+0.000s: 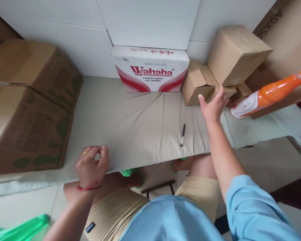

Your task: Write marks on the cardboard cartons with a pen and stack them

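Observation:
My right hand (214,106) is raised over the right part of the cloth-covered table (130,124), its thumb and fingers apart. It is nearest to the small brown boxes (196,82), and whether it touches them I cannot tell. At the left, above the table's front edge, my left hand (92,164) is curled with thumb and forefinger together; nothing shows in it. A pen (183,135) lies on the cloth between the hands, closer to the right one. An orange bottle (273,93) leans to the right, beyond my right hand.
A white and red Wahaha carton (152,75) stands against the wall at the back. Large brown cartons (40,127) fill the left side. A bigger brown box (237,55) rests on the small ones. Green plastic (27,229) lies at the lower left.

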